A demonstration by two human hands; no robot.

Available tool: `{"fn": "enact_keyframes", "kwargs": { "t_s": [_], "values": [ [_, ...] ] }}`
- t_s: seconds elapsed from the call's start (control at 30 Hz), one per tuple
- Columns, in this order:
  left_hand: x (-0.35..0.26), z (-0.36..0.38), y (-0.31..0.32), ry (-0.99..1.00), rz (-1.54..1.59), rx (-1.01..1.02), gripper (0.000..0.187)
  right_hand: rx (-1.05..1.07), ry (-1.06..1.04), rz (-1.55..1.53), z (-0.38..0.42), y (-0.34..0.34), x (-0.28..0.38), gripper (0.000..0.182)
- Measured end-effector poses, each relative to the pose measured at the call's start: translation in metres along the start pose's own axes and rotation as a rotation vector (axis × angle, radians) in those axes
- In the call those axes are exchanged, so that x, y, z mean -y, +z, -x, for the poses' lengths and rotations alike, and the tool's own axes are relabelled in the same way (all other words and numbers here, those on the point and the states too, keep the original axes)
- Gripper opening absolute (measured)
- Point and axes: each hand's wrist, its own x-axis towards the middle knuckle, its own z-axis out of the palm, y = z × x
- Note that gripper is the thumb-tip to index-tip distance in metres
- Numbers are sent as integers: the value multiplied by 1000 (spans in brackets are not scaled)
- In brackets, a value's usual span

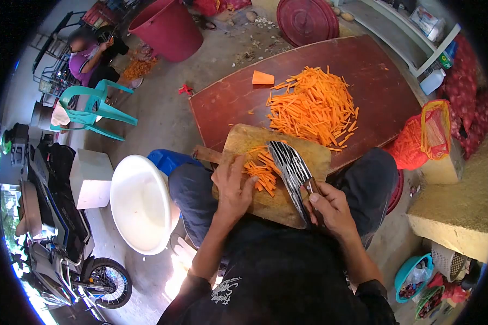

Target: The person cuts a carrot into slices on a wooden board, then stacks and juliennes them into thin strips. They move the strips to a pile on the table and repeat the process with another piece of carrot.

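The left hand (234, 190), seemingly empty, rests with fingers spread beside the carrot strips (261, 179); the right hand (333, 210) grips the knife (288, 165). The strips lie nearer the left; the blade slants forward-left across the cutting board (243, 140).
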Motion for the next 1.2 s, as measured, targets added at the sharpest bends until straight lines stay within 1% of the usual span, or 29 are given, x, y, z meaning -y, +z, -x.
{"fn": "enact_keyframes", "kwargs": {
  "t_s": [0.07, 0.17, 0.27, 0.3, 0.43, 0.53, 0.6, 0.73, 0.83, 0.9, 0.93, 1.0, 1.1, 1.13, 1.2],
  "values": [
    [-6, -5, -14, -53, 8, 27, 68, -29, -45, 18, -1, -2, -3, 38],
    [6, 5, -8, -95, 142, 132, 65, -43, -97, 82, 0, -8, -13, 38],
    [-17, 12, -4, -168, 257, 163, 61, -71, -98, 146, 3, -5, -12, 39],
    [-24, 12, -2, -164, 233, 182, 62, -97, -108, 139, 4, -5, -11, 38],
    [-32, 7, 21, -120, 371, 123, 63, -159, -136, 165, 1, -10, -12, 36],
    [-42, -11, 19, -84, 332, 127, 61, -158, -151, 184, -3, -15, -15, 34],
    [-44, -21, 18, 4, 257, 89, 63, -159, -148, 162, -2, -16, -15, 34],
    [-44, -54, 17, 193, 107, 57, 63, -245, -91, 18, 1, -16, -19, 36],
    [-39, -78, 27, 199, -14, 152, 56, -290, -54, -65, 5, -18, -16, 37],
    [-28, -87, 42, 236, 9, 142, 49, -289, -66, -92, 9, -22, -10, 38],
    [-26, -90, 48, 257, 23, 138, 45, -284, -81, -36, 11, -25, -10, 36],
    [-27, -95, 49, 230, 21, 193, 46, -274, -106, 77, 17, -31, -11, 34],
    [-29, -102, 45, 205, 86, 267, 48, -147, -87, 346, 30, -39, -6, 36],
    [-28, -105, 45, 198, 119, 288, 48, -124, -85, 385, 32, -36, -3, 36],
    [-28, -110, 48, 175, 84, 315, 47, -77, -87, 465, 34, -29, 4, 38]
  ]
}}
